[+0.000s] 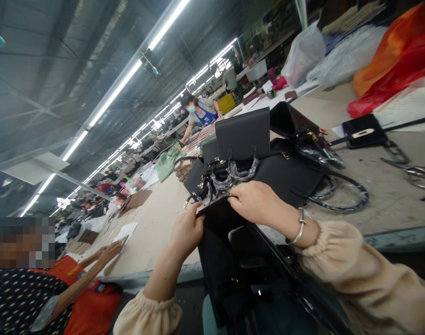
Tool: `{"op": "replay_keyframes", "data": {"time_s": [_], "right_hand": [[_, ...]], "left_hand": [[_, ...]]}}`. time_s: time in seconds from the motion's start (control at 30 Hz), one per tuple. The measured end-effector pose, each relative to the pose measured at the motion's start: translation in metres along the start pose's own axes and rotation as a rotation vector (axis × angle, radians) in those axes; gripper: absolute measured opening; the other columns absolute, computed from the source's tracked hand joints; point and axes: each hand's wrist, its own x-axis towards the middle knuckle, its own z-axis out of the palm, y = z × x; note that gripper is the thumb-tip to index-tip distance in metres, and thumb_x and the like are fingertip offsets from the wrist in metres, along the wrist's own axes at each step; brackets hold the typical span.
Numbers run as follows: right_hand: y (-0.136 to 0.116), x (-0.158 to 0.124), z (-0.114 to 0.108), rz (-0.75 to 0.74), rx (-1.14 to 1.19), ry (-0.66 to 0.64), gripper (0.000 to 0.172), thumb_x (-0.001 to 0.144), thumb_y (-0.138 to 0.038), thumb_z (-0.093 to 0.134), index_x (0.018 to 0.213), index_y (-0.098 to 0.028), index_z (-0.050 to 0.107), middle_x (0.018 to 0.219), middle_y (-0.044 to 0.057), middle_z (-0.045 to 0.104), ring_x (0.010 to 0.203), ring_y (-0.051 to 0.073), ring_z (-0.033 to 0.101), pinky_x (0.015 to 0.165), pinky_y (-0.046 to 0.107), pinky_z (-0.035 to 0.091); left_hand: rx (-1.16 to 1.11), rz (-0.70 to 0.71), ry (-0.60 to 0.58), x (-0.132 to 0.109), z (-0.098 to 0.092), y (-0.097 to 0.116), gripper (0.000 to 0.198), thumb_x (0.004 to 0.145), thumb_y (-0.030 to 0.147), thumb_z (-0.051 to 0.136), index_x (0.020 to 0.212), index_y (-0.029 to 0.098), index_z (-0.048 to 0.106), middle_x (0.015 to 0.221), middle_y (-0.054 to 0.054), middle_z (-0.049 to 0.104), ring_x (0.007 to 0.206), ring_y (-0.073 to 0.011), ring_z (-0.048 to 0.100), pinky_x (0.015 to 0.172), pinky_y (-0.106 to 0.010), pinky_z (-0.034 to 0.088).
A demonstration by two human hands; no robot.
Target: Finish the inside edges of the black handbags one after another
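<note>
left hand: pinches 1 end of the black bag by its top edge.
right hand: pinches the same edge farther along.
black bag: below the hands, in front of the table.
other bags: on the table, just past the hands.
good way: probably soft, firm pinches, with even pulling so the edge stays straight.
</note>
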Motion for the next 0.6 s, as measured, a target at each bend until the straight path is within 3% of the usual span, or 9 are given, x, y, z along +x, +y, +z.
{"op": "replay_keyframes", "data": {"time_s": [0.1,0.23,0.4,0.6], "right_hand": [[0.001,0.0,0.0,-0.006,-0.001,0.001,0.033,0.085,-0.029,0.037,0.075,-0.018,0.067,0.081,0.007,0.069,0.079,0.02,0.064,0.068,0.027,0.043],[0.0,0.001,0.001,-0.023,0.004,0.021,0.033,0.085,-0.03,0.037,0.072,-0.018,0.066,0.079,0.007,0.069,0.078,0.02,0.064,0.067,0.027,0.043],[-0.001,-0.001,0.003,-0.021,0.01,0.026,0.033,0.084,-0.031,0.037,0.071,-0.019,0.065,0.078,0.006,0.069,0.077,0.02,0.063,0.066,0.028,0.043],[-0.001,0.0,0.002,-0.017,0.011,0.018,0.034,0.085,-0.03,0.037,0.075,-0.018,0.067,0.082,0.007,0.069,0.079,0.02,0.063,0.07,0.028,0.043]], "left_hand": [[-0.164,-0.075,0.005,-0.001,0.006,-0.009,0.029,0.086,0.031,0.046,0.111,0.017,0.052,0.053,0.005,0.053,0.054,-0.0135,0.054,0.052,-0.022,0.036],[-0.251,-0.093,0.009,-0.005,0.009,-0.016,0.022,0.083,0.037,0.049,0.092,0.017,0.054,0.053,0.006,0.05,0.05,-0.0107,0.049,0.048,-0.02,0.029],[0.067,-0.085,0.005,-0.006,0.001,-0.008,0.03,0.085,0.034,0.044,0.063,0.017,0.055,0.052,0.001,0.05,0.053,-0.0124,0.048,0.05,-0.022,0.025],[0.391,-0.052,-0.045,-0.005,-0.006,0.005,0.029,0.087,0.03,0.042,0.069,0.018,0.061,0.064,-0.006,0.062,0.063,-0.019,0.057,0.054,-0.026,0.026]]}}
